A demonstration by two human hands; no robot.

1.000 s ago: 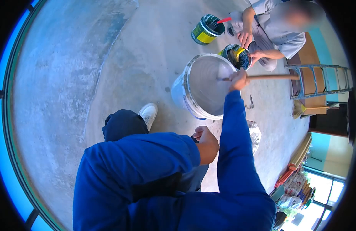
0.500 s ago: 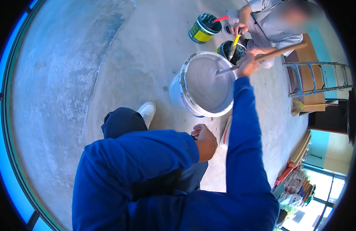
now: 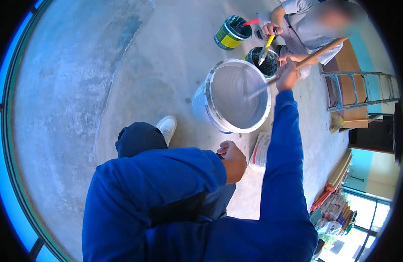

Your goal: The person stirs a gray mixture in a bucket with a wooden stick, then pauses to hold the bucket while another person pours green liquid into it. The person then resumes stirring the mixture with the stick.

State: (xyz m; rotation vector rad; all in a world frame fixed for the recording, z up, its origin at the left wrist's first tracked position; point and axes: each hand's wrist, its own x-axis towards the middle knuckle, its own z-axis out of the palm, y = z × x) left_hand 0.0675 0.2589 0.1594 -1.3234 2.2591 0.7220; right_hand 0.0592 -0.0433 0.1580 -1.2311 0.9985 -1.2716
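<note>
My right hand (image 3: 288,77) is wrapped round a long wooden stick (image 3: 321,53). The stick's grey-coated lower end dips into thick grey mixture (image 3: 232,98), which fills much of a white bucket (image 3: 200,105). Swirl marks show on the mixture's surface. My left hand (image 3: 234,160) rests near my knee, below the bucket, with its fingers curled; a small dark patch shows by them, but I cannot make out what it is.
A co-worker crouches beyond the bucket, holding a yellow-handled brush (image 3: 267,48) over a dark bucket (image 3: 268,72). Another dark bucket (image 3: 230,40) holds a red-handled tool. A printed bag (image 3: 259,153) lies near my right arm. A ladder (image 3: 363,102) and broom (image 3: 336,121) are at right.
My right hand has moved right and slightly down with the stick, so the stick's lower end is further right in the bucket. More of the printed bag shows. My left hand has barely moved.
</note>
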